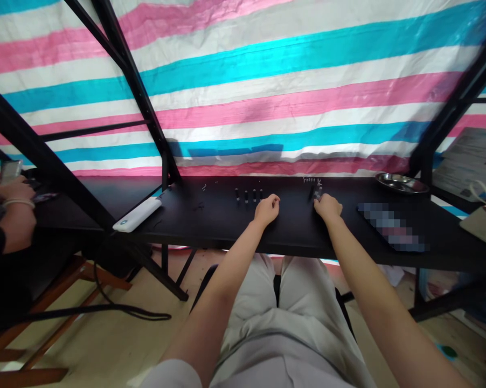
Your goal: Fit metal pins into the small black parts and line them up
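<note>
My left hand [268, 210] is over the black table, its fingers curled in; whatever they may hold is too small to make out. Just beyond and left of it stands a row of several small upright cylinders, black with pale bands, among them a cylinder [246, 196]. Further right, my right hand [328, 208] is closed, with its fingertips at a small grey-and-black cylinder [318, 192] that it appears to grip. Behind those fingers lies a cluster of tiny pale pieces [311, 180] near the table's back edge.
The narrow black table [210, 226] carries a white BMW-marked case [138, 214] at left. On the right are a round metal dish [402, 184] and a blurred-out flat object [392, 226]. Black frame posts [140, 91] stand at both ends. A co-worker's hands [14, 191] are at far left.
</note>
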`<action>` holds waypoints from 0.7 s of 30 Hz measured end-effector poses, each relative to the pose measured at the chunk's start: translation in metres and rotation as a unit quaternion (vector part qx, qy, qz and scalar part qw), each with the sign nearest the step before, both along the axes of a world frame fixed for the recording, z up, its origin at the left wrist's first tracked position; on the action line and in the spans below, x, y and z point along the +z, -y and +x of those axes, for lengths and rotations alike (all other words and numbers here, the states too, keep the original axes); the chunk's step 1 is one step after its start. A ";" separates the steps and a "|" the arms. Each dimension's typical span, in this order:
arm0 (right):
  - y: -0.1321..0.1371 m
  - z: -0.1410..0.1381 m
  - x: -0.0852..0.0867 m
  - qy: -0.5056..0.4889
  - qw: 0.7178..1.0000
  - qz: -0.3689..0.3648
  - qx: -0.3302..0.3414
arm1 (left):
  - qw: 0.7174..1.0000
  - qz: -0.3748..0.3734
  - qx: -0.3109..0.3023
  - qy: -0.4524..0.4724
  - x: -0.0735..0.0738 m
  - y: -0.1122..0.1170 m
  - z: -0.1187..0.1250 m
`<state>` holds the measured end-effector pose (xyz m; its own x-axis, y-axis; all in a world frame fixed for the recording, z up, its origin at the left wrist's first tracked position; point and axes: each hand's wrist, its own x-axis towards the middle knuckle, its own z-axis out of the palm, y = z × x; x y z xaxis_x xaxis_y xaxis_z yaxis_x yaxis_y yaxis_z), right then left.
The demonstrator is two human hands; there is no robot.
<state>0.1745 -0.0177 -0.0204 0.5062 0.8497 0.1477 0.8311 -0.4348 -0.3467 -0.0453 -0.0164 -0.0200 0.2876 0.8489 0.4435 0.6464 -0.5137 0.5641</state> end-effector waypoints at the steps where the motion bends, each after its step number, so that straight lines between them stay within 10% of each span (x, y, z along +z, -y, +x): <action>1: 0.002 -0.002 0.000 0.006 1.000 -0.001 0.009 | 1.000 0.000 0.010 -0.001 0.001 0.001 0.000; 11: 0.000 -0.022 -0.009 0.032 0.972 0.051 0.229 | 0.973 -0.031 0.183 0.141 0.010 0.000 -0.005; 21: -0.002 -0.022 -0.012 0.027 0.961 0.071 0.266 | 0.975 -0.066 0.183 0.110 0.008 -0.003 -0.006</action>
<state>0.1525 -0.0158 -0.0325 -0.0058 0.9554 0.2954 0.9413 0.1050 -0.3209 -0.0510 -0.0135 -0.0124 -0.1345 0.9304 0.3411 0.6289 -0.1858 0.7549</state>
